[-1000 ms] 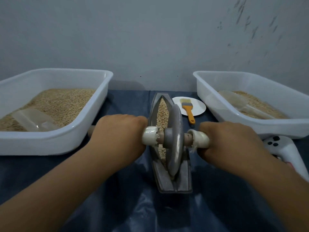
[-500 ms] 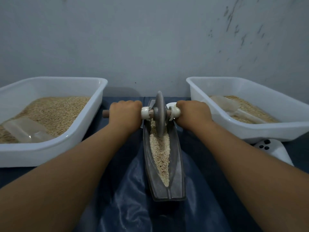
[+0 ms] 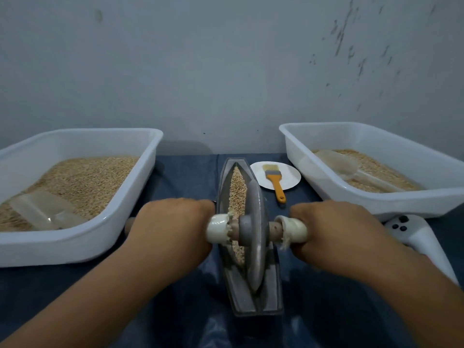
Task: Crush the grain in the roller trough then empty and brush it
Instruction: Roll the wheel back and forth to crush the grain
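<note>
A grey boat-shaped roller trough lies lengthwise on the dark blue cloth, with pale grain along its groove. The grey disc roller stands in the near half of the trough on a wooden axle. My left hand grips the axle's left handle, and my right hand grips the right one. White tape wraps both handles next to the disc. An orange-handled brush lies on a small white plate just right of the trough's far end.
A large white tub of grain with a clear scoop sits at the left. A second white tub with grain and a clear scoop sits at the right. A white game controller lies near the right tub. A grey wall stands behind.
The roller went from the near part of the trough to its far end half a second ago, and has now been pulled back to the near half, uncovering the brush and plate.
</note>
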The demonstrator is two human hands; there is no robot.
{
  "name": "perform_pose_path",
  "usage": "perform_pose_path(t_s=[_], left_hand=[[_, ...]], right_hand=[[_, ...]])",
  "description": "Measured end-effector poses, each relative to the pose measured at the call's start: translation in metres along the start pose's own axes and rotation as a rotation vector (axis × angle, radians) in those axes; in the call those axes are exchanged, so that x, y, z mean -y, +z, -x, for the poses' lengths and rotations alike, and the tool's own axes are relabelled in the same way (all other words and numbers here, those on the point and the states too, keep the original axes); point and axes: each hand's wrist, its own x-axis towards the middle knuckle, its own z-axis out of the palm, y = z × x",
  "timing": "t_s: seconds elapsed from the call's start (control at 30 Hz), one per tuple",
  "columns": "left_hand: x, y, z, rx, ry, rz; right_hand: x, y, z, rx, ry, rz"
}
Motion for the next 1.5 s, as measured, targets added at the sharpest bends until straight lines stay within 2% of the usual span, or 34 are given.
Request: perform_pose_path(t_s=[0.13,0.23,0.37,0.53,0.6,0.67,0.83,0.9,1.03,1.17,1.37,1.5], left_hand=[[0.001,0.016,-0.014,-0.089,0.015,-0.088],[0.005,0.037,-0.046,-0.098,-0.015,-0.086],[0.014,0.059,-0.088,-0.104,-0.08,-0.019],[0.02,0.072,-0.094,-0.134,-0.125,0.025],[0.02,0.073,-0.086,-0.141,-0.121,0.015],[0.017,0.067,-0.076,-0.124,-0.106,0.005],[0.008,0.03,-0.046,0.085,-0.042,0.02],[0.007,0.016,-0.029,0.15,-0.02,0.039],[0.005,0.003,-0.008,0.124,-0.003,-0.004],[0.004,0.017,-0.023,0.035,-0.036,-0.046],[0.01,0.05,-0.084,-0.103,-0.05,-0.066],[0.013,0.056,-0.102,-0.145,-0.028,-0.101]], right_hand=[[0.002,0.011,-0.023,-0.004,0.051,-0.005],[0.0,0.032,-0.063,-0.14,0.101,0.02],[-0.005,0.044,-0.116,-0.374,0.066,0.12],[-0.005,0.045,-0.134,-0.481,0.001,0.214],[-0.002,0.044,-0.127,-0.486,-0.008,0.24],[0.0,0.041,-0.114,-0.421,-0.002,0.193],[-0.002,0.018,-0.069,-0.015,0.0,0.005],[-0.003,0.009,-0.045,0.058,-0.031,-0.025],[-0.003,0.005,-0.017,0.0,-0.056,-0.015],[-0.004,0.021,-0.041,-0.052,0.016,-0.004],[-0.009,0.055,-0.109,-0.359,0.086,0.047],[-0.012,0.06,-0.123,-0.429,0.106,0.02]])
